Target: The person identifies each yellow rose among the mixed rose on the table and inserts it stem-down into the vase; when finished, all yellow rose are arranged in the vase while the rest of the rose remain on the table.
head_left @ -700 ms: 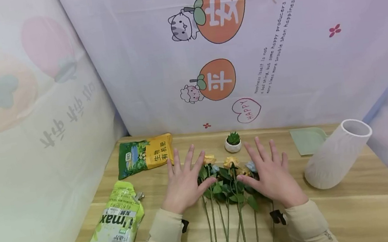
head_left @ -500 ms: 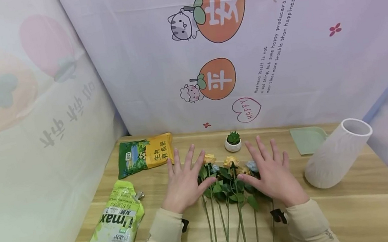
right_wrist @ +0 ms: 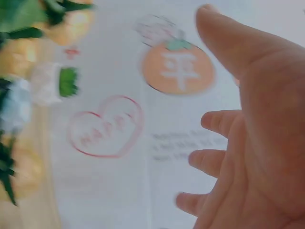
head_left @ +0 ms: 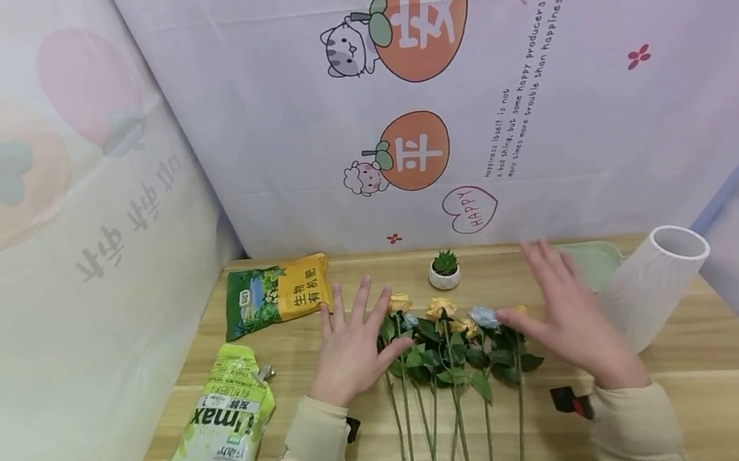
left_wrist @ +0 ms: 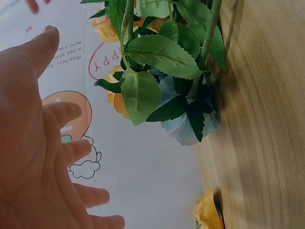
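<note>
Several artificial roses with long green stems [head_left: 462, 432] lie side by side on the wooden table in the head view. Their heads are yellow [head_left: 440, 307] and blue [head_left: 484, 317]. My left hand [head_left: 356, 346], fingers spread and holding nothing, hovers at the left side of the flowers. In the left wrist view its palm [left_wrist: 33, 143] faces a blue rose [left_wrist: 183, 114] and leaves. My right hand [head_left: 572, 320] is to the right of the flowers, fingers straight and nothing in it. It partly hides a white vase [head_left: 651, 292] in the head view.
A small potted succulent [head_left: 444, 271] stands behind the roses. At the left lie a green-yellow fertilizer bag [head_left: 276, 294] and a lime-green bag [head_left: 226, 419] with a metal clip [head_left: 266, 373]. A pale green tray [head_left: 592, 261] is behind the vase. Printed cloth [head_left: 295, 114] walls the table.
My right hand has moved right, away from the flowers toward the vase, uncovering the rightmost roses and leaves. The left hand has stayed in place.
</note>
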Demonstrator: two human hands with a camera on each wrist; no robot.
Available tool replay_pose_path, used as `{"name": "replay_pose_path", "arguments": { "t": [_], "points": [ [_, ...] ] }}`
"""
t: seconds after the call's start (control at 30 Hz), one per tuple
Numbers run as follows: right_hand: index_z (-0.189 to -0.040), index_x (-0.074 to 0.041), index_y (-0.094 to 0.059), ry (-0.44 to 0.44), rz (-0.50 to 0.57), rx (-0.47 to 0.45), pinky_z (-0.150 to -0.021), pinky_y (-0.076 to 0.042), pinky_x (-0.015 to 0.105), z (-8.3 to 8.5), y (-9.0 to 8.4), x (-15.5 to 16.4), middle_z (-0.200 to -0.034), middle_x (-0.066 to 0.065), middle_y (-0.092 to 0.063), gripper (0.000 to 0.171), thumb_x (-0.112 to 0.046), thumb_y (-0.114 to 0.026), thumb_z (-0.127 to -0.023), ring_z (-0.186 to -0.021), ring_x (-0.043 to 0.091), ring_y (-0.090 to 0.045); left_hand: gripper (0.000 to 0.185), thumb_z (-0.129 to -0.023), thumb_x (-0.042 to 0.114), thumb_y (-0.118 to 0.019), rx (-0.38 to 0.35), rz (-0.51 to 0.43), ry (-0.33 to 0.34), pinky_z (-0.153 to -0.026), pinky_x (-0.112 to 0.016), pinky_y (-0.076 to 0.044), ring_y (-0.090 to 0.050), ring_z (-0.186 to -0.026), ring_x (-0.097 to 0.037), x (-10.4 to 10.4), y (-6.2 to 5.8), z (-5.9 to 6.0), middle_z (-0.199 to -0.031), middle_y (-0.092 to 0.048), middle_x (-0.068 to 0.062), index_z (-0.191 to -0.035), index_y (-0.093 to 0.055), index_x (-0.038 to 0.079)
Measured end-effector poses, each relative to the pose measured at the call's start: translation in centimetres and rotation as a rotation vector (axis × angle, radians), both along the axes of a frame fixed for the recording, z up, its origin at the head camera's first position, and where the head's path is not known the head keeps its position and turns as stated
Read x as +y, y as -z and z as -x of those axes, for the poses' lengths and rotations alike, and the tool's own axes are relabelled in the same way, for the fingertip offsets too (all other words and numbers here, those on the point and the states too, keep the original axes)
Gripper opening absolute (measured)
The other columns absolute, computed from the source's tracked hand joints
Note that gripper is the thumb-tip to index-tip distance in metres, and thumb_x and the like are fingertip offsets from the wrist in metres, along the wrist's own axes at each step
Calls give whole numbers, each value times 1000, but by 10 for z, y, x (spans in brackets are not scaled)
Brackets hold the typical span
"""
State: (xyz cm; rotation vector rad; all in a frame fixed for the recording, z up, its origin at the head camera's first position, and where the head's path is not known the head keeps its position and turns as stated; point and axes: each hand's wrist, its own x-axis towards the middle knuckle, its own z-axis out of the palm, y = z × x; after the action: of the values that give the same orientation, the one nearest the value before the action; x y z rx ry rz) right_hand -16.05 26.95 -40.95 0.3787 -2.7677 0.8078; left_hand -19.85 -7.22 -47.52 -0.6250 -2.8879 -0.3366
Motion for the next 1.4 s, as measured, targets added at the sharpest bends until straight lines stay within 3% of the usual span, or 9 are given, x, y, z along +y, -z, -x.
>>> {"name": "replay_pose_path", "arguments": {
  "t": [0.1,0.23,0.33,0.47,0.53,0.63,0.8,0.97,1.4],
  "points": [
    [-175,-22,-8,-6,130,30,-115,-24,83,-8,-13,24,-178,21,-11,115,-31,-88,-93,-153,64,-21,90,-101,82,-40,2,-11,4,-125,-76,-12,3,-161,-53,0,1,0,-181,-9,-6,-173,-23,31],
    [-173,-27,-22,47,306,57,-112,-53,37,-26,-29,53,-174,13,-33,108,-8,-88,-91,-146,34,-52,91,-101,82,-40,-13,-28,8,-125,-75,-12,1,-161,-52,0,1,0,-181,-9,-6,-174,-21,32],
    [-167,-15,-39,70,650,119,-93,-54,11,-41,-39,69,-161,10,-54,95,18,-79,-88,-125,12,-68,91,-101,82,-40,-32,-40,11,-125,-74,-13,-8,-161,-52,0,1,1,-181,-13,-6,-174,-19,32],
    [-146,6,-59,159,1097,354,-81,-61,17,-55,-47,84,-125,14,-76,77,35,-73,-77,-97,16,-76,92,-100,80,-43,-42,-52,20,-123,-73,-25,-31,-156,-49,-1,-1,3,-176,-29,-9,-174,-17,32],
    [-141,4,-62,292,1158,438,-76,-60,15,-57,-49,91,-111,13,-75,74,33,-79,-74,-86,17,-73,92,-101,78,-47,-41,-66,28,-119,-71,-34,-41,-148,-44,-1,-2,3,-170,-39,-10,-174,-18,31],
    [-147,-10,-58,498,1142,408,-67,-53,9,-58,-50,101,-111,6,-62,88,24,-89,-71,-83,14,-61,94,-100,75,-55,-56,-101,44,-113,-63,-44,-51,-138,-37,0,-4,2,-159,-50,-11,-174,-19,30],
    [-164,-36,-26,666,928,97,-69,-47,5,-54,-43,113,-143,-10,-43,115,2,-94,-79,-111,5,-48,99,-97,63,-71,-179,-253,96,-94,-44,-59,-66,-108,-25,2,-8,1,-133,-66,-10,-174,-20,28],
    [-171,-41,-4,531,742,-50,-78,-46,4,-44,-19,125,-173,0,-22,122,-9,-89,-90,-145,15,-35,100,-93,47,-85,-266,-379,163,-69,-29,-53,-56,-75,-12,1,-7,-3,-106,-65,-3,-172,-28,23],
    [-173,-35,-2,422,591,-104,-81,-43,4,-31,0,142,-179,3,-12,113,-15,-83,-97,-156,25,-27,93,-86,34,-93,-555,-732,74,-70,-27,-63,-72,-84,-11,-15,33,-44,-118,-70,-9,-163,-45,12]
  ]
}}
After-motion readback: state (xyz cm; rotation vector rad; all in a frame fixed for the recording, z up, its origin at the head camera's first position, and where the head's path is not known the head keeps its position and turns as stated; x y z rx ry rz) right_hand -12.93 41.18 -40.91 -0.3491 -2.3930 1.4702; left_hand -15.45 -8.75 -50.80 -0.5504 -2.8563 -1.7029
